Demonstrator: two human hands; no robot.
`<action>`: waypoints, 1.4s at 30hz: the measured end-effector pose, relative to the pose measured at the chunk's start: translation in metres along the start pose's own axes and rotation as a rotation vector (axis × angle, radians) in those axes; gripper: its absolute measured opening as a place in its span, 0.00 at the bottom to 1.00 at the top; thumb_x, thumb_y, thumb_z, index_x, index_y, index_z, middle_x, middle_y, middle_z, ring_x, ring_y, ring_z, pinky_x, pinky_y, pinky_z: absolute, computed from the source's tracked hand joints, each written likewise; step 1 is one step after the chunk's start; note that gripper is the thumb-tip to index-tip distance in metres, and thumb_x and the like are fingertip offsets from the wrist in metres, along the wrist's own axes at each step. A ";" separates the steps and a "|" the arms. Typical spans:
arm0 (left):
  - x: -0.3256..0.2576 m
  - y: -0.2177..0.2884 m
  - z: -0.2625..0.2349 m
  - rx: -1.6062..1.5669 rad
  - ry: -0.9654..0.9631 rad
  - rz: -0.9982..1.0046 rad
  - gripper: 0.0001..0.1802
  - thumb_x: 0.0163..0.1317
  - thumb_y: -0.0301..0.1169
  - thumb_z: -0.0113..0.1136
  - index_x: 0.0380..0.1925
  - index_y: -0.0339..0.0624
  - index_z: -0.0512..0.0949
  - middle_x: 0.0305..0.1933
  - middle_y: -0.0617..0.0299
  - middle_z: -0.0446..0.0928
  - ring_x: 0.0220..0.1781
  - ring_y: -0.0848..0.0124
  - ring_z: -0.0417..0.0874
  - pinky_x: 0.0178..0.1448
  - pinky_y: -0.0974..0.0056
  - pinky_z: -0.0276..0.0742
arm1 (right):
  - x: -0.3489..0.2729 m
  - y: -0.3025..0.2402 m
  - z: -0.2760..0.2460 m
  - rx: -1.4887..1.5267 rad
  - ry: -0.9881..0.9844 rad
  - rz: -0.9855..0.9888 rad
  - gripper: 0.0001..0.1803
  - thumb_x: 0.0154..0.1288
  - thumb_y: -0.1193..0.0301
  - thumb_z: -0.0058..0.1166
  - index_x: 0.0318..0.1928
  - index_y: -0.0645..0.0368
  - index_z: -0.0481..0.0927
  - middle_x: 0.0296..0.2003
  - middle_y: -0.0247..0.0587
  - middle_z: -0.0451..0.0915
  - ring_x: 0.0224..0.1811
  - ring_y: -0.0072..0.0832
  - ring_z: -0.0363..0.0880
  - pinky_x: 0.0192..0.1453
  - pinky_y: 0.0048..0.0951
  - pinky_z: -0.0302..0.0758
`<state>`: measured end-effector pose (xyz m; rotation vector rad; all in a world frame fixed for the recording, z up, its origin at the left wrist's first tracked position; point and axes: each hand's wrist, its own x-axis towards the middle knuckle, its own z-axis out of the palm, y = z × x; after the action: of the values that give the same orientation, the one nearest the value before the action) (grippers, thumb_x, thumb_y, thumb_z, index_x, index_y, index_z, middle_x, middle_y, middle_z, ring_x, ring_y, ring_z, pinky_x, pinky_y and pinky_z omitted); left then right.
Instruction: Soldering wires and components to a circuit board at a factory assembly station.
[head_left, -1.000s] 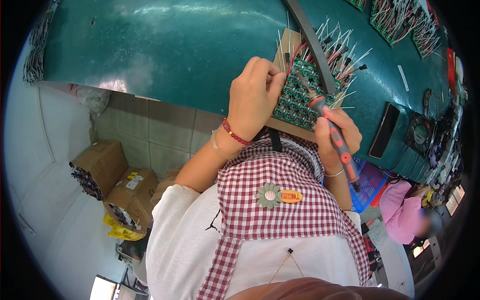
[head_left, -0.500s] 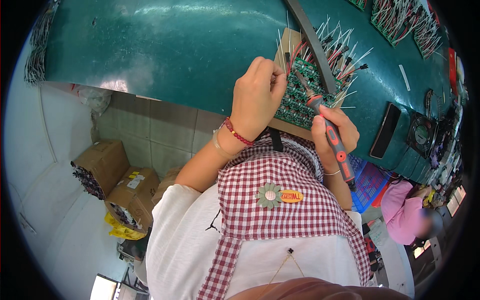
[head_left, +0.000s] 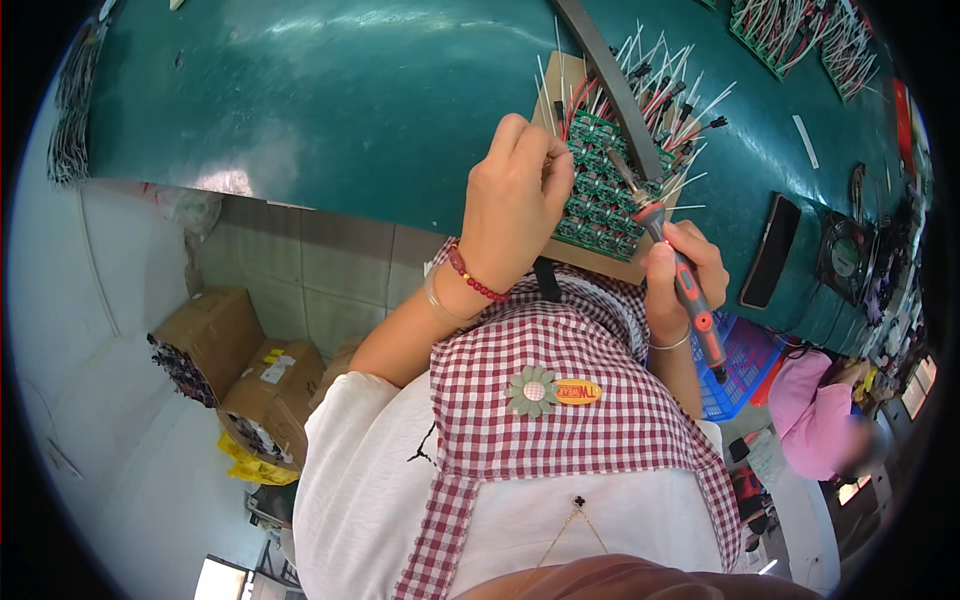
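My right hand point(head_left: 697, 262) is wrapped round a grey and red soldering iron point(head_left: 706, 325). The iron's metal tip slants up and left over a panel of green circuit boards point(head_left: 597, 225). From the far and right sides of the panel stick many white, red and black wires point(head_left: 690, 98), some with black plugs. At the panel's left edge my left hand point(head_left: 515, 195) is closed, thumb and fingers pinched together; what they hold, if anything, is hidden. A dark grey bar point(head_left: 618, 85) lies across the panel, and a brown board point(head_left: 590, 257) shows beneath it.
On the green table point(head_left: 330, 110), a phone point(head_left: 770, 250) and a small black fan point(head_left: 843, 255) sit to the right. More wired boards point(head_left: 765, 40) lie at the far right. Below the table edge is a blue basket point(head_left: 740, 365); a person in pink point(head_left: 805, 415) is beyond. Cardboard boxes point(head_left: 215, 330) stand at left.
My right hand has drawn the soldering iron a little right and toward me, its tip shifting across the panel. The left hand keeps its pinch in nearly the same place.
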<state>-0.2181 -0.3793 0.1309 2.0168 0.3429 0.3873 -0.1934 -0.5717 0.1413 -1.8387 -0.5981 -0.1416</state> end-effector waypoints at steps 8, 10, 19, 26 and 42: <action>0.000 -0.003 0.005 0.057 -0.001 0.034 0.06 0.53 0.19 0.61 0.27 0.36 0.73 0.30 0.55 0.71 0.23 0.59 0.78 0.26 0.60 0.74 | 0.005 0.001 0.004 0.001 -0.022 -0.002 0.13 0.50 0.84 0.58 0.40 0.65 0.79 0.18 0.38 0.72 0.17 0.25 0.69 0.22 0.24 0.65; 0.000 -0.002 0.005 0.059 0.003 0.037 0.06 0.53 0.20 0.61 0.27 0.36 0.73 0.30 0.55 0.71 0.23 0.59 0.78 0.26 0.60 0.74 | 0.009 -0.003 0.003 -0.037 -0.053 -0.010 0.13 0.49 0.84 0.58 0.39 0.65 0.80 0.17 0.37 0.71 0.17 0.25 0.69 0.21 0.24 0.64; -0.001 0.004 0.002 0.109 0.009 0.055 0.06 0.53 0.20 0.61 0.27 0.37 0.73 0.30 0.55 0.70 0.23 0.58 0.77 0.26 0.60 0.74 | 0.020 -0.012 0.001 -0.085 -0.104 -0.042 0.12 0.48 0.84 0.59 0.37 0.65 0.80 0.17 0.37 0.71 0.16 0.25 0.69 0.21 0.24 0.64; 0.000 -0.002 0.009 0.130 0.015 0.081 0.06 0.53 0.21 0.62 0.27 0.38 0.73 0.30 0.55 0.70 0.23 0.58 0.77 0.25 0.60 0.73 | 0.017 -0.014 0.001 -0.112 -0.102 0.013 0.12 0.48 0.84 0.59 0.37 0.65 0.80 0.17 0.38 0.72 0.17 0.26 0.70 0.21 0.24 0.64; 0.000 0.003 0.006 0.167 0.008 0.064 0.06 0.54 0.22 0.63 0.28 0.39 0.74 0.32 0.56 0.72 0.25 0.58 0.78 0.28 0.59 0.75 | 0.016 -0.012 0.003 -0.071 -0.030 -0.026 0.12 0.50 0.84 0.57 0.38 0.66 0.79 0.18 0.38 0.71 0.18 0.26 0.70 0.22 0.25 0.65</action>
<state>-0.2155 -0.3855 0.1308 2.1938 0.3253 0.4179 -0.1854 -0.5608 0.1563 -1.9048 -0.6458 -0.1547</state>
